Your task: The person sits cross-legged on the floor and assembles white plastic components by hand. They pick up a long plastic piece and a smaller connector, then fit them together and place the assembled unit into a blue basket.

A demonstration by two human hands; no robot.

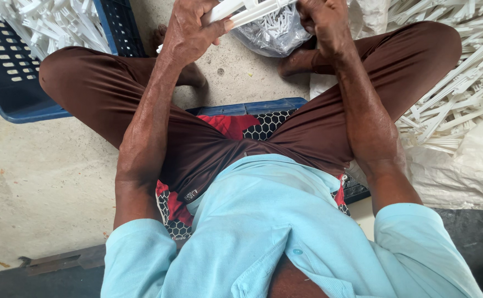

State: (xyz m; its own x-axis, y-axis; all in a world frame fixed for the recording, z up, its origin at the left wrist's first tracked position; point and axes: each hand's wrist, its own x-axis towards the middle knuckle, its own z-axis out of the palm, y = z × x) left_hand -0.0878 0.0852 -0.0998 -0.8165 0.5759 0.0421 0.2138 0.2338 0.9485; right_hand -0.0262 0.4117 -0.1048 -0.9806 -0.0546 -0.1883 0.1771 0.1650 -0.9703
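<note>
Seated cross-legged on the floor, a person's left hand point(189, 30) and right hand point(324, 22) both close their fingers on one white plastic strip point(247, 11), stretched between them directly above a clear bag of small parts point(269, 36), seemingly so pieces drop in.
</note>
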